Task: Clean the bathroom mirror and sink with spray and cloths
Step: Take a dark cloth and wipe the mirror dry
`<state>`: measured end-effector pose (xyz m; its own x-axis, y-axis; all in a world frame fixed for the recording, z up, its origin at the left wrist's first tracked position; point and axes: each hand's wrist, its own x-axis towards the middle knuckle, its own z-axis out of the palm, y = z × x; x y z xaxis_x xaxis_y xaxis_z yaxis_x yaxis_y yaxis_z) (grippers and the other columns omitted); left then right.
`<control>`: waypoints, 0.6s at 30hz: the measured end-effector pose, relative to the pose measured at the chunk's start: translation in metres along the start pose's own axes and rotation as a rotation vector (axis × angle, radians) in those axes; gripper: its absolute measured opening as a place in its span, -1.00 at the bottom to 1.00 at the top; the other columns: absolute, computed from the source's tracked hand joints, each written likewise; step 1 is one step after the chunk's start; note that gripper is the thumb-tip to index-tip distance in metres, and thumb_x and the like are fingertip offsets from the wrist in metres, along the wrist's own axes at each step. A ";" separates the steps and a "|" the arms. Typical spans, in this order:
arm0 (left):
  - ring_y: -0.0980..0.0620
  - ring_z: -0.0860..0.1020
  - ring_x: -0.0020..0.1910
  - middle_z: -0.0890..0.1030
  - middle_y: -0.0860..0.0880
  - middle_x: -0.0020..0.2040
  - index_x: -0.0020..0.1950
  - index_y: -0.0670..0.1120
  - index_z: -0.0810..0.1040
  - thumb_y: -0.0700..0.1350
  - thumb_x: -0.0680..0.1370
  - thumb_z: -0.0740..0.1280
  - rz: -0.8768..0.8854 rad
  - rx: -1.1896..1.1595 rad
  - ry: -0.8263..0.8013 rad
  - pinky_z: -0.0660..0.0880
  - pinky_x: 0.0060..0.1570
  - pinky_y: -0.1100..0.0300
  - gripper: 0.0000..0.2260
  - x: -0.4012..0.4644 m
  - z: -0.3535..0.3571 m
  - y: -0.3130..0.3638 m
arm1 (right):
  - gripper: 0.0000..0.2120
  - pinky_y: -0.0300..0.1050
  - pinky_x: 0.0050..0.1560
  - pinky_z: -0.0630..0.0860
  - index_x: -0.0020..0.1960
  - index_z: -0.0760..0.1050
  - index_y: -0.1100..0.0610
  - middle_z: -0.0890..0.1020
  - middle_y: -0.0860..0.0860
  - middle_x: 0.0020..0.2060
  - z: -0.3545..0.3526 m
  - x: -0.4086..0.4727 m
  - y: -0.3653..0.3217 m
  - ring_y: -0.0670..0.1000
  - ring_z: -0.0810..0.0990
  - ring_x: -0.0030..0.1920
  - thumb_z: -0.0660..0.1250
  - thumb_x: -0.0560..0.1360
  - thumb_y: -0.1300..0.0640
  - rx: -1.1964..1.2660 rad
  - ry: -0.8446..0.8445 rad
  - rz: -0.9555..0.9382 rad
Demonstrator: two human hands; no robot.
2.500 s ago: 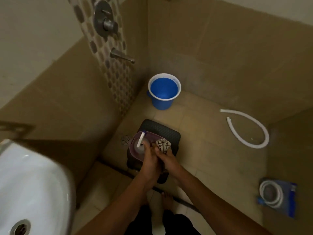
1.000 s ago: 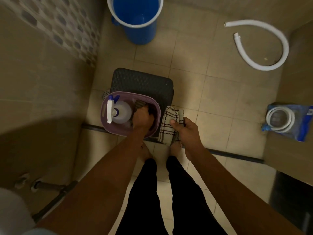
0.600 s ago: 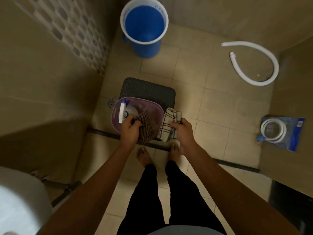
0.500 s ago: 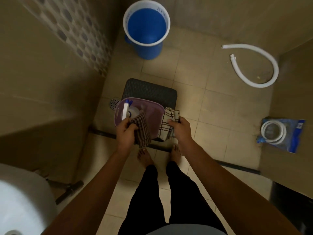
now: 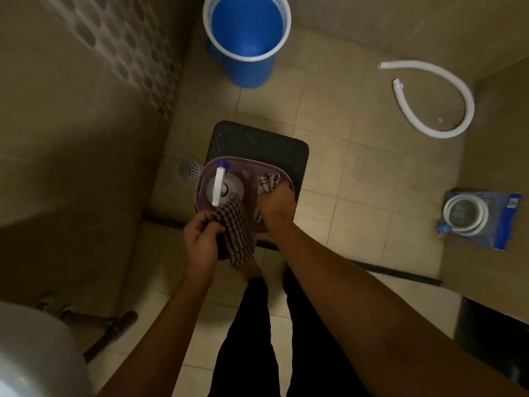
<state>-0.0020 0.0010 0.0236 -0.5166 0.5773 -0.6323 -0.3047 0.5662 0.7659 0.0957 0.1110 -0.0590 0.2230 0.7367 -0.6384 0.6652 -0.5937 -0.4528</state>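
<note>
The bucket is blue with a white rim. The basket is mauve and sits on a black, textured stool. In it, the spray bottle is white with a blue nozzle tip. There are 2 cloths — a dark brown checked cloth and a cream cloth with dark lines. The hose is white, the floor beige tile, and the wall strip has grey hexagons.

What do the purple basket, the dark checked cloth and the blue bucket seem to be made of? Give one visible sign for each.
Purple basket: probably moulded plastic, with a smooth, even rim.
Dark checked cloth: woven fabric; it drapes limply from the left hand.
Blue bucket: likely plastic, uniform colour with a white rim.
</note>
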 end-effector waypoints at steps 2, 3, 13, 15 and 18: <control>0.21 0.56 -0.34 0.59 0.08 -0.34 -0.22 -0.16 0.49 -0.42 0.50 0.17 -0.002 -0.004 -0.015 0.53 -0.37 0.31 -0.77 0.001 0.000 -0.004 | -0.52 0.05 0.27 0.52 0.41 0.36 0.18 0.55 0.15 0.29 0.006 0.004 0.000 0.15 0.55 0.26 0.31 0.57 -0.01 -0.050 0.002 0.035; 0.21 0.56 -0.34 0.59 0.10 -0.35 -0.22 -0.17 0.49 -0.43 0.50 0.16 0.001 -0.005 -0.021 0.52 -0.37 0.32 -0.78 0.002 0.000 -0.006 | -0.51 0.04 0.27 0.52 0.42 0.34 0.18 0.54 0.16 0.30 0.009 0.006 0.001 0.16 0.55 0.26 0.31 0.57 0.00 -0.078 -0.001 0.044; 0.20 0.54 -0.35 0.58 0.13 -0.39 -0.23 -0.19 0.47 -0.45 0.49 0.16 0.023 -0.009 -0.043 0.50 -0.37 0.33 -0.78 0.013 -0.005 -0.016 | -0.44 0.04 0.36 0.39 0.47 0.28 0.16 0.44 0.16 0.38 0.031 0.027 0.013 0.17 0.45 0.36 0.35 0.55 -0.02 -0.268 -0.085 0.043; 0.20 0.56 -0.33 0.60 0.12 -0.36 -0.21 -0.17 0.49 -0.44 0.50 0.16 0.017 -0.005 -0.052 0.52 -0.34 0.31 -0.77 0.012 -0.006 -0.015 | -0.42 0.06 0.34 0.44 0.47 0.29 0.16 0.46 0.16 0.36 0.028 0.025 0.013 0.18 0.48 0.34 0.36 0.54 -0.03 -0.209 -0.096 0.050; 0.16 0.57 -0.27 0.61 0.04 -0.29 -0.19 -0.18 0.50 -0.42 0.50 0.16 0.000 -0.005 -0.062 0.54 -0.27 0.22 -0.79 0.005 -0.005 -0.008 | -0.48 0.04 0.25 0.53 0.42 0.33 0.16 0.53 0.14 0.29 0.015 0.015 0.011 0.16 0.53 0.26 0.35 0.55 -0.01 -0.066 -0.096 0.032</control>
<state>-0.0058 -0.0033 0.0152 -0.4659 0.6130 -0.6381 -0.3089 0.5631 0.7665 0.0955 0.1109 -0.0825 0.1778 0.6815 -0.7099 0.7046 -0.5918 -0.3916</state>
